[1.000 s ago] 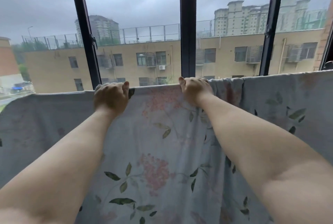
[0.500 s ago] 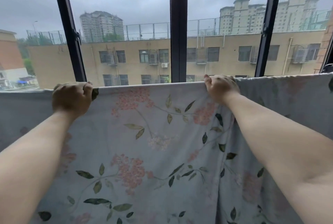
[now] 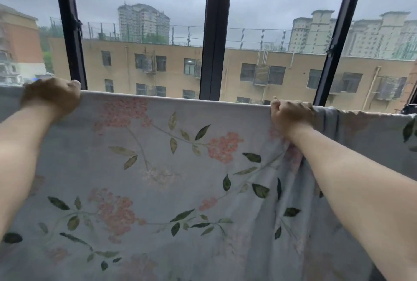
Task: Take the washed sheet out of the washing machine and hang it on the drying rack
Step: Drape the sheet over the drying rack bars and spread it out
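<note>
The sheet (image 3: 180, 179) fills the lower half of the view. It is pale grey-blue cloth printed with pink flower clusters and dark green leaves on thin stems. It hangs in front of the window (image 3: 215, 32), folded over a straight, level line, and falls down toward the camera. What carries it is covered by the cloth. Between the two hands the top edge runs taut and smooth. To the right of the right hand it bunches into upright folds, and long creases run down from that hand.

Above the sheet, three dark window bars stand before a grey sky. Through the glass a long tan building (image 3: 158, 66) with rows of small windows crosses the view. Pale towers rise behind it, and a brick-coloured block stands at the far left.

Both bare forearms reach up from the bottom corners, the left arm (image 3: 18, 156) along the left margin and the right arm (image 3: 361, 190) from the lower right.

The left grip (image 3: 50, 96) is closed over the sheet's top edge near the left side, with the fingers curled over the fold and the knuckles up. The right grip (image 3: 291, 114) is a fist clamped on the same edge, well apart from the left, just where the smooth stretch meets the bunched folds.
</note>
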